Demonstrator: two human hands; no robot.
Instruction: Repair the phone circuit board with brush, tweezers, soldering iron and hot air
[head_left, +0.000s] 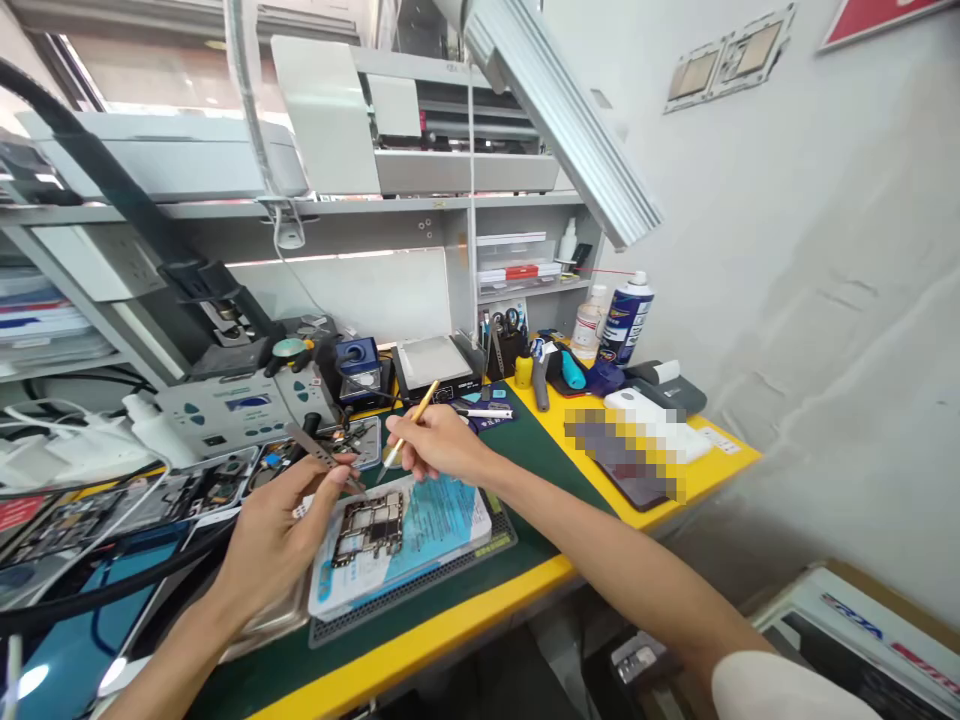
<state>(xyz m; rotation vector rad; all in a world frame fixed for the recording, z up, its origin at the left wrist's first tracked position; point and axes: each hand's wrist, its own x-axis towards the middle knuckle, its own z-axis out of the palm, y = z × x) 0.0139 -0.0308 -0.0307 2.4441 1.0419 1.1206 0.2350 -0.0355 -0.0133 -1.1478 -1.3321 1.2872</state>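
Observation:
My left hand (289,525) is closed on a pair of metal tweezers (319,448), whose tips point toward the board below. Between the fingers of my right hand (442,440) is a slim gold-handled knife (411,425), tilted with its tip down near the tweezer tips. A bare phone circuit board (371,527) lies beneath both tools. It rests on a blue and white box (446,530), which sits on a grey perforated mat (420,590). I cannot tell whether either tip touches anything.
Phone parts (60,525) crowd the left side of the bench. A grey control unit (244,405) stands behind them. On the right lie a dark phone (626,465) and a white device (637,415). A spray can (626,320) stands at the back. A lamp (570,125) hangs above.

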